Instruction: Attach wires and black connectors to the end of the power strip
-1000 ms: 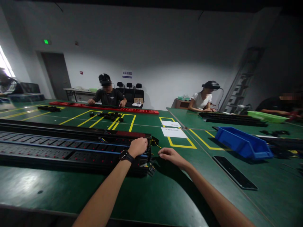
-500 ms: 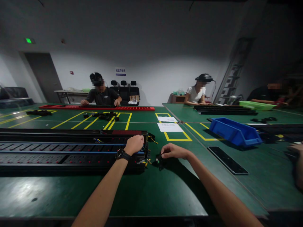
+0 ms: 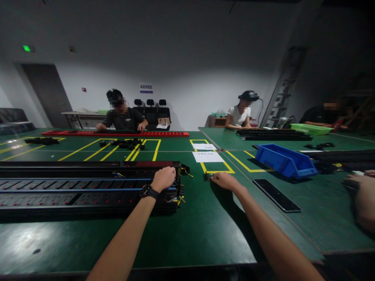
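My left hand, with a black watch on the wrist, is closed at the right end of a long black power strip with blue edges and red dots; its fingertips are hidden from view. Yellow wires stick out at the ends of the strips. To the right, over the green table, my right hand is closed with its fingertips on a small black plastic part. That part is too small to make out further.
A blue bin and a phone lie to the right. Paper sheets lie beyond my right hand. Black parts and a red rail are farther back. Co-workers sit across the table; another person's hand shows at the right edge.
My right hand has moved away from the strip ends, farther back and slightly right, with the small black part. My left hand stays on the strip. The view has shifted slightly.
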Available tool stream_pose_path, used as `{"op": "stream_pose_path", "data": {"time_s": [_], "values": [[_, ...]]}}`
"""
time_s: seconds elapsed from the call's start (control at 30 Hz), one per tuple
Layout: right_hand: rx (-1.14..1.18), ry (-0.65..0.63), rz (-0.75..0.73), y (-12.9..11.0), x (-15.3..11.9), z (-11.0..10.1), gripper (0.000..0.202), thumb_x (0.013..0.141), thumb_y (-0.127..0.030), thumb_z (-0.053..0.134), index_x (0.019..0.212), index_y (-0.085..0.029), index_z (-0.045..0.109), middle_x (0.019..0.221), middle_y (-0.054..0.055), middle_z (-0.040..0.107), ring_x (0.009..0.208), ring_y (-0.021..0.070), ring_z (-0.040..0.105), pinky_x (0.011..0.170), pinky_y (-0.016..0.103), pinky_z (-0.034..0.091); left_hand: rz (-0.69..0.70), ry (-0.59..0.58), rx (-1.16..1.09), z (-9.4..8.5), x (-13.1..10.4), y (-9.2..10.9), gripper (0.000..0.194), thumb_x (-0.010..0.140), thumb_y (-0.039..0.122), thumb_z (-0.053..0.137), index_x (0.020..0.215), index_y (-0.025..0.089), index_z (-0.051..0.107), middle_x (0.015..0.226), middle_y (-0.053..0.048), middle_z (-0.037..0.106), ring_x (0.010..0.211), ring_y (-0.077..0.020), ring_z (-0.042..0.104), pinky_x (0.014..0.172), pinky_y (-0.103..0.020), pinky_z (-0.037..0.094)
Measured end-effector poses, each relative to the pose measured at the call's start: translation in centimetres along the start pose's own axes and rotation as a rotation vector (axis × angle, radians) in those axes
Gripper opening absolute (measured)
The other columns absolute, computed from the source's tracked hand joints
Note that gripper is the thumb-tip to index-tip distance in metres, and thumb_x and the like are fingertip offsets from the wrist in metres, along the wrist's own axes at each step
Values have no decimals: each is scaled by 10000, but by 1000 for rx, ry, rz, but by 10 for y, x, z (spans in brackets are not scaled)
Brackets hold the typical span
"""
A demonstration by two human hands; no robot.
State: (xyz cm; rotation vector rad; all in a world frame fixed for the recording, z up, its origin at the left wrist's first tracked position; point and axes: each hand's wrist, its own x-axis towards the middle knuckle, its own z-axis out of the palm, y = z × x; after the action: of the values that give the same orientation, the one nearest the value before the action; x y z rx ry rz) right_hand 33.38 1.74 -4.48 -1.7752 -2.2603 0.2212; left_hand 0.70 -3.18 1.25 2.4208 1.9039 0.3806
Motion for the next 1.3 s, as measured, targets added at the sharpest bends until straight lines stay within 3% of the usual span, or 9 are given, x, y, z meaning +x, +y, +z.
{"op": "stream_pose_path", "data": {"time_s": [0.1, 0.2, 0.33, 0.4, 0.5, 0.67, 1.3], "values": [[-43, 69, 26, -13, -5, -6, 293, 929, -345, 579, 725, -180, 709, 749, 103, 686, 665, 193, 600, 600, 280, 305, -1, -3, 1, 0, 0, 0, 281, 962, 247, 393, 905, 236, 667, 1019, -63, 734, 891, -220, 694, 777, -305, 497], [20, 168, -16, -41, -11, -11, 324, 952, -397, 557, 743, -188, 690, 741, 91, 685, 655, 186, 591, 599, 282, 307, -4, -4, 8, -1, -1, 0, 287, 965, 242, 386, 908, 235, 668, 1029, -67, 733, 903, -222, 694, 788, -313, 500], [291, 89, -368, -97, -31, -9, 257, 948, -403, 569, 836, -199, 679, 699, 17, 640, 634, 157, 553, 599, 263, 346, 6, 0, 20, 0, -1, 1, 281, 965, 240, 391, 923, 240, 669, 1035, -63, 733, 927, -225, 695, 813, -321, 504], [342, 57, -519, -122, -44, -7, 183, 921, -373, 623, 942, -203, 687, 808, 21, 658, 731, 163, 581, 673, 263, 403, 4, 1, 28, 0, -1, 1, 279, 963, 238, 392, 932, 240, 669, 1041, -66, 733, 934, -228, 697, 820, -326, 507], [391, -83, -676, -143, -59, -4, 336, 825, -356, 758, 1117, -216, 667, 1023, 46, 666, 914, 191, 611, 784, 276, 464, 0, 11, 31, 1, -1, 1, 297, 970, 251, 377, 935, 239, 671, 1043, -71, 734, 937, -238, 699, 825, -339, 511], [383, -138, -715, -145, -61, 1, 276, 828, -200, 738, 1099, -230, 692, 1087, 41, 678, 1034, 204, 622, 903, 307, 474, -16, -1, 29, 1, -1, 1, 282, 951, 218, 396, 931, 238, 676, 1036, -70, 736, 938, -235, 699, 831, -336, 511], [312, -60, -703, -147, -61, 1, 121, 904, -257, 712, 1023, -237, 725, 1001, 26, 700, 948, 188, 652, 832, 266, 467, -3, 20, 31, 2, 0, 0, 323, 978, 277, 362, 930, 241, 680, 1036, -70, 736, 942, -233, 696, 830, -332, 512]]}}
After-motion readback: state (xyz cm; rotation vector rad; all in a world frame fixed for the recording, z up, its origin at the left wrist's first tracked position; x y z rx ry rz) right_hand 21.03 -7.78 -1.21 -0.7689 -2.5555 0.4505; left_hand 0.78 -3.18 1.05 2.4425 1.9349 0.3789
